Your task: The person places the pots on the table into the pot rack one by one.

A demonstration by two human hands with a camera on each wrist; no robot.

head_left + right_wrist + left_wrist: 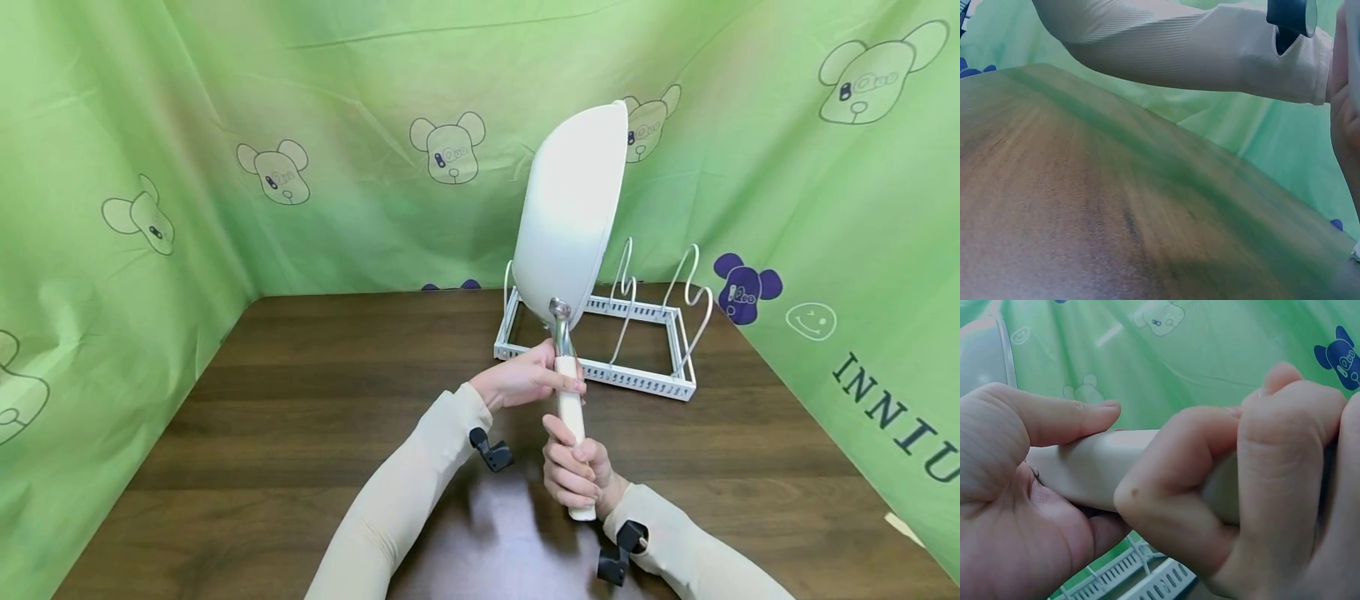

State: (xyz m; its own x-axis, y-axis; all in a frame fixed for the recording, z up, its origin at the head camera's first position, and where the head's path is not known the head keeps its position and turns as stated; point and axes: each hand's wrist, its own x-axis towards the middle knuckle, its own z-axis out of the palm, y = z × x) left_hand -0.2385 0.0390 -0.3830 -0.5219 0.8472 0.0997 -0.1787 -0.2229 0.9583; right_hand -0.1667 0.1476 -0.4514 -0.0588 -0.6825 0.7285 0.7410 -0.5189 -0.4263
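A white deep frying pan (pixel 573 200) is held up on edge over the table, its outer side facing left. Its cream handle (pixel 571 408) points down toward me, joined to the pan by a metal neck (pixel 561 321). Near the neck, my left hand (pixel 528 379) holds the handle, with the thumb laid along it in the left wrist view. Lower down, my right hand (pixel 573 471) grips the same handle close to its end, fingers curled round it. Behind the pan stands a white pan rack (pixel 637 382) with curved wire dividers, partly hidden by pan and hands.
The brown wooden table (pixel 315 417) has green printed cloth (pixel 360 225) hanging behind it and at both sides. Dark camera mounts are strapped to both sleeves. A small pale piece (pixel 903 529) lies at the table's right edge.
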